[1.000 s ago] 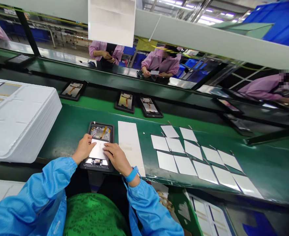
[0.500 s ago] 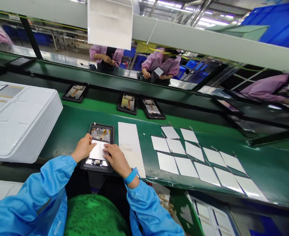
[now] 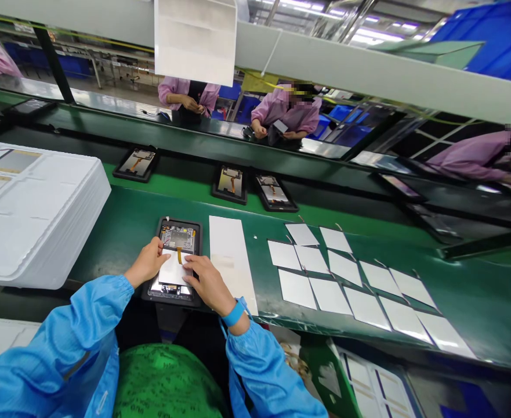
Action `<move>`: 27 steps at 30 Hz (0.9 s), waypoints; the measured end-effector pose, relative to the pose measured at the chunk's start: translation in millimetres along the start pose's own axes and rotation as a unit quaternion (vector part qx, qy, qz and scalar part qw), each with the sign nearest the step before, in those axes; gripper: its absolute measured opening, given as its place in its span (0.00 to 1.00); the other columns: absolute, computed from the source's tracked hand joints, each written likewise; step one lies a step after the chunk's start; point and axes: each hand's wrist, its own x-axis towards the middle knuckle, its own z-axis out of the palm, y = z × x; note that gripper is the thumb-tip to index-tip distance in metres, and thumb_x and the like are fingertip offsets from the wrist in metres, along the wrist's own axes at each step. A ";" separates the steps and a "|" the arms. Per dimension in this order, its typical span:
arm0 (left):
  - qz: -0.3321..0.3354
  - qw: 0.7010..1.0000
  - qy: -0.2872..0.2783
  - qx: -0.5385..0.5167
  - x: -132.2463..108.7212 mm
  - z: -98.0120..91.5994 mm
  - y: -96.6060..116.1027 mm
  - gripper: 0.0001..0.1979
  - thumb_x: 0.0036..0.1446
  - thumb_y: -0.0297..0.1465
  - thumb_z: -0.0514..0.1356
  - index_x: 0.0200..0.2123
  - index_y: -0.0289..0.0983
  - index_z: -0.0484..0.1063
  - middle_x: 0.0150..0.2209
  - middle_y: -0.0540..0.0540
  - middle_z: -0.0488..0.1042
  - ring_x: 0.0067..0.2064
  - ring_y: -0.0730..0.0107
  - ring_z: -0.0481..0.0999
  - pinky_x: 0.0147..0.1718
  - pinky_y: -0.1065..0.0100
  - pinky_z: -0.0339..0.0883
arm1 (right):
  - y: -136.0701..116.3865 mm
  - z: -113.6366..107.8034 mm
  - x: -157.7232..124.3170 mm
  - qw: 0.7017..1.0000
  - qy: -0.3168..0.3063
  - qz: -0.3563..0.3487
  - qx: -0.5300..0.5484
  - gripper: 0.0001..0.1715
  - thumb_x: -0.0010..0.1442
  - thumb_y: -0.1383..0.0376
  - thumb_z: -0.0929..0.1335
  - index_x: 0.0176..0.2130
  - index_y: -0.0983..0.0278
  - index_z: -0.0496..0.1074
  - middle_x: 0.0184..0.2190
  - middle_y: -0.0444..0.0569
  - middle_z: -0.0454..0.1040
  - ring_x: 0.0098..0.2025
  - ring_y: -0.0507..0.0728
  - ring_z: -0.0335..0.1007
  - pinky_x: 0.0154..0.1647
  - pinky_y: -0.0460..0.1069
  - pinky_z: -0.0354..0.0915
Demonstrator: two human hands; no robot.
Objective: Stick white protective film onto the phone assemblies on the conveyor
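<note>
from my remote station i read the head view as follows. the left grip (image 3: pixel 145 263) and the right grip (image 3: pixel 207 284) both rest on a white film sheet (image 3: pixel 172 270), the left at its left edge and the right at its right edge. the fingers of both grips are extended, not clenched; i cannot tell whether they grasp the sheet or only press on it.

the sheet lies over the lower middle of an opened tablet (image 3: pixel 177 238), which sits flat in a black frame (image 3: pixel 199 258) on the green table (image 3: pixel 107 249). an orange ribbon cable (image 3: pixel 179 255) runs from the sheet's top edge toward the tablet's exposed internals.

a long white strip (image 3: pixel 231 261) lies just right of the frame. further right, white square sheets (image 3: pixel 329 278) are set out in staggered rows. a stack of white plastic trays (image 3: pixel 33 217) stands to the left. three more framed tablets (image 3: pixel 229 184) lie beyond. across the line, a co-worker in a pink smock (image 3: pixel 287 110) holds a tablet.
</note>
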 end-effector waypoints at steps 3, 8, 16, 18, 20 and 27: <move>0.005 1.000 0.001 0.030 -0.6 0.8 0.2 0.09 0.53 0.30 0.60 0.34 0.40 0.59 0.28 0.53 0.68 0.30 0.69 0.70 0.33 0.67 0.63 | 0.5 1.0 -0.7 1.000 0.000 0.001 -0.004 0.16 0.58 0.72 0.72 0.47 0.62 0.76 0.55 0.53 0.73 0.57 0.61 0.66 0.58 0.59 0.66; 0.011 0.997 -0.002 0.081 -1.1 0.6 1.2 0.10 0.55 0.29 0.60 0.35 0.41 0.59 0.29 0.52 0.69 0.31 0.68 0.70 0.34 0.67 0.63 | 0.1 1.8 -0.6 1.000 -0.002 0.001 -0.013 0.16 0.58 0.73 0.72 0.47 0.63 0.75 0.55 0.54 0.72 0.57 0.61 0.66 0.58 0.58 0.66; 0.006 0.989 -0.030 0.145 -2.1 -3.1 8.9 0.09 0.58 0.29 0.59 0.38 0.39 0.59 0.33 0.47 0.72 0.35 0.64 0.73 0.35 0.67 0.63 | -2.6 2.7 -0.8 0.999 -0.005 -0.003 -0.033 0.16 0.58 0.73 0.72 0.47 0.63 0.75 0.55 0.54 0.72 0.57 0.61 0.65 0.58 0.58 0.67; 0.002 0.982 -0.042 0.183 -2.5 -5.8 14.3 0.08 0.59 0.30 0.59 0.39 0.39 0.61 0.34 0.46 0.74 0.36 0.63 0.75 0.35 0.67 0.62 | -3.6 3.2 -0.8 0.999 -0.005 -0.004 -0.044 0.16 0.58 0.73 0.72 0.47 0.64 0.75 0.55 0.54 0.72 0.56 0.61 0.65 0.58 0.58 0.67; -0.001 0.971 -0.052 0.234 -2.9 -8.6 20.0 0.08 0.59 0.31 0.60 0.38 0.38 0.62 0.34 0.44 0.75 0.37 0.60 0.76 0.35 0.66 0.62 | -4.5 3.9 -0.7 0.998 -0.003 -0.005 -0.056 0.16 0.58 0.73 0.71 0.47 0.64 0.75 0.55 0.54 0.72 0.55 0.62 0.65 0.57 0.58 0.67; 0.001 0.930 -0.050 0.365 -2.4 -9.7 30.8 0.09 0.61 0.37 0.60 0.40 0.37 0.67 0.39 0.40 0.79 0.41 0.56 0.78 0.35 0.65 0.62 | -5.9 6.5 0.4 0.996 -0.001 -0.020 -0.087 0.14 0.59 0.73 0.71 0.46 0.65 0.74 0.55 0.55 0.72 0.54 0.63 0.65 0.56 0.59 0.69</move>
